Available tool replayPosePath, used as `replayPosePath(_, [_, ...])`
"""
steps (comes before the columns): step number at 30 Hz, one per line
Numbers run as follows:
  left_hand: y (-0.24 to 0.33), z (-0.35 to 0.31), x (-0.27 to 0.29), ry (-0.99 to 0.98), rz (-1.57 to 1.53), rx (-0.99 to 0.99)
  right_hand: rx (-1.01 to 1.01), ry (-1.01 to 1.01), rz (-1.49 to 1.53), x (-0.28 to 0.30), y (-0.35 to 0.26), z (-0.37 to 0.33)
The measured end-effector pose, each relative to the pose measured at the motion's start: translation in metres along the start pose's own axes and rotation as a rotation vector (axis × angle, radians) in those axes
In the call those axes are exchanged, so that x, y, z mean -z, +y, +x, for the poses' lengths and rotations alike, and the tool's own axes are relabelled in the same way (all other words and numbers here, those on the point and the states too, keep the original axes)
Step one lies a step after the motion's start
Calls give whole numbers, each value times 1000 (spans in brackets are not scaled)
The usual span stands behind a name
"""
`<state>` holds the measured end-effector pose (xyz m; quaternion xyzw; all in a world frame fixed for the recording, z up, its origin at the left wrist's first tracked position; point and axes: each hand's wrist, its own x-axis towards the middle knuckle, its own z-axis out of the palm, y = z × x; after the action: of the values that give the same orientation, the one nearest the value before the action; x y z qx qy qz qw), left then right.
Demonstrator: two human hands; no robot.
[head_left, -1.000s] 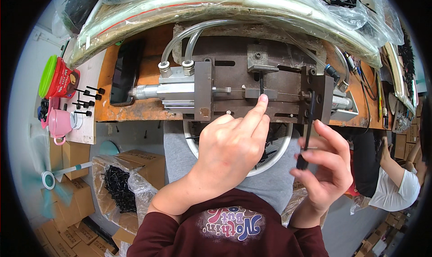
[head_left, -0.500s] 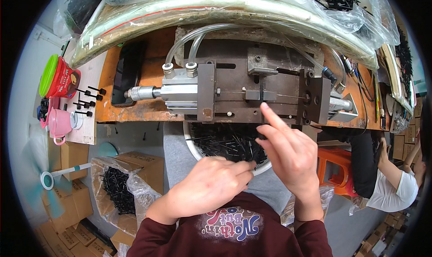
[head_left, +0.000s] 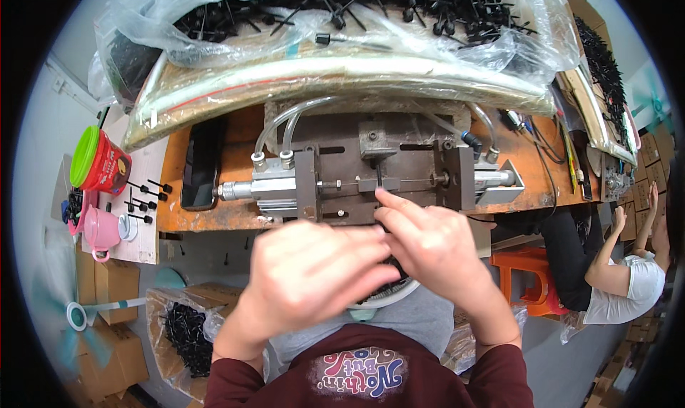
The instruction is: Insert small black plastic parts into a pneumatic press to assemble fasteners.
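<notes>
A metal clamping fixture (head_left: pixel 349 133) with a cylinder at each end stands on the bench in front of me. A thin black stemmed part (head_left: pixel 380 171) lies across its small central block (head_left: pixel 369 186). My right hand (head_left: pixel 432 244) closes its index finger and thumb at the near end of this part. My left hand (head_left: pixel 307 272) is beside it, nearer to me, smeared by motion; its fingers point right, and whatever they may hold is hidden. Under both hands, a round white tub (head_left: pixel 405 291) of black parts rests at my lap, largely covered.
Behind the fixture, a plastic-lined tray (head_left: pixel 342 76) holds many black parts. A phone (head_left: pixel 202 167), a red tub (head_left: pixel 103 164) and a pink cup (head_left: pixel 100 229) are at left. An open carton (head_left: pixel 187 333) stands lower left. At right are an orange stool (head_left: pixel 524 279) and a seated person (head_left: pixel 621 286).
The view has tilted up, showing more of the tray behind. My left hand has risen toward the fixture. My right fingers have drawn together at the black part's near end.
</notes>
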<state>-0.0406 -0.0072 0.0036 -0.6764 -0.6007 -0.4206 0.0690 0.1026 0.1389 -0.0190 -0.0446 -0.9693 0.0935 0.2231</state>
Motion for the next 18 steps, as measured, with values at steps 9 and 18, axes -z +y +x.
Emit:
replayPosePath(9, [-95, 100, 15, 184, 386, -92, 147, 374, -611, 89, 122, 71])
replayPosePath(18, [-143, 129, 5, -128, 199, 71, 100, 109, -516, 127, 165, 29])
